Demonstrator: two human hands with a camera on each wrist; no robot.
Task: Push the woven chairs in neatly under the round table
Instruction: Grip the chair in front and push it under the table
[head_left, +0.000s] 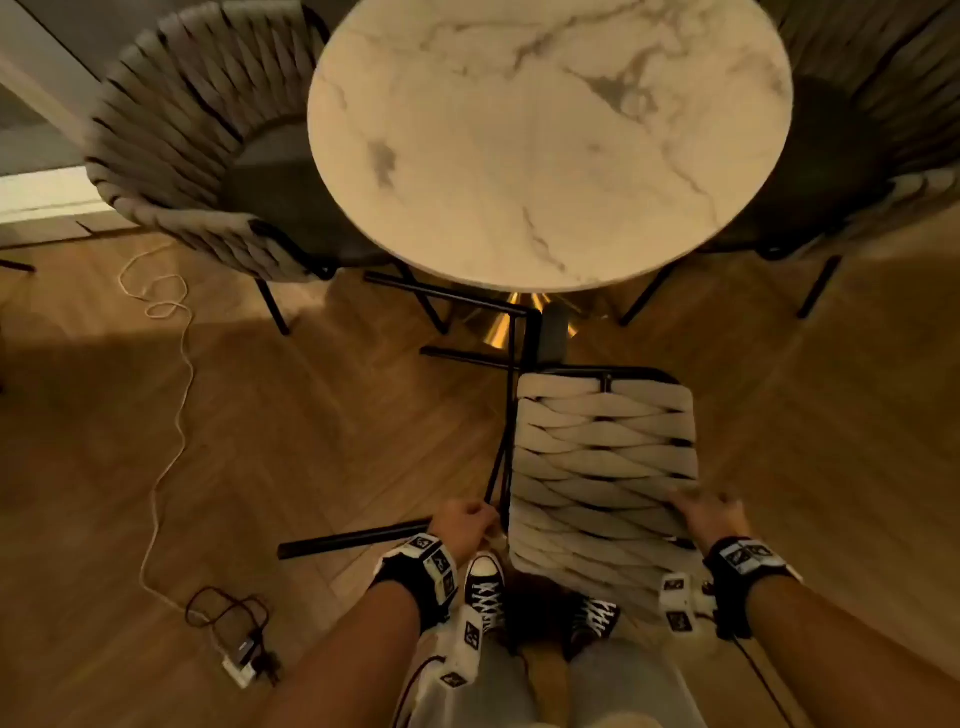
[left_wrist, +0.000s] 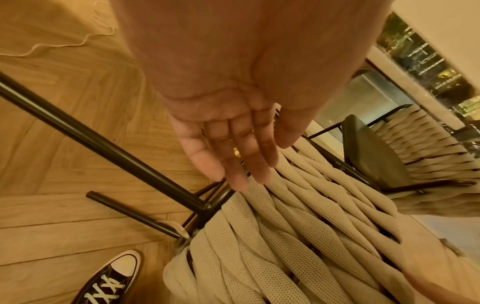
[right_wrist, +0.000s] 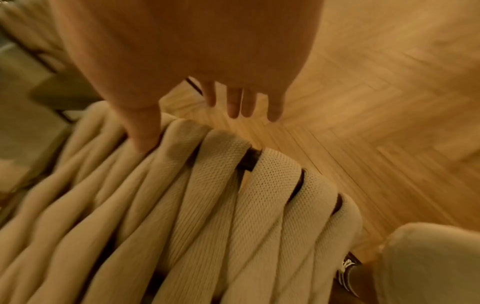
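A beige woven chair (head_left: 602, 467) lies tipped over on the wood floor in front of the round marble table (head_left: 545, 130), its black legs (head_left: 358, 538) pointing left. My left hand (head_left: 465, 522) hangs at the chair's left edge. In the left wrist view its fingers (left_wrist: 241, 160) are relaxed, their tips at the black frame next to the chair's woven straps (left_wrist: 285, 236). My right hand (head_left: 706, 514) rests on the right edge. The thumb lies on the straps (right_wrist: 207, 205), and the other fingers of this right hand (right_wrist: 189, 121) reach straight past the edge.
Two more woven chairs stand at the table, one on the left (head_left: 171, 130) and one on the right (head_left: 893, 104). A gold table base (head_left: 498, 322) shows under the top. A pale cable (head_left: 166, 415) runs to a power strip (head_left: 244, 660). My sneakers (head_left: 485, 587) stand beside the chair.
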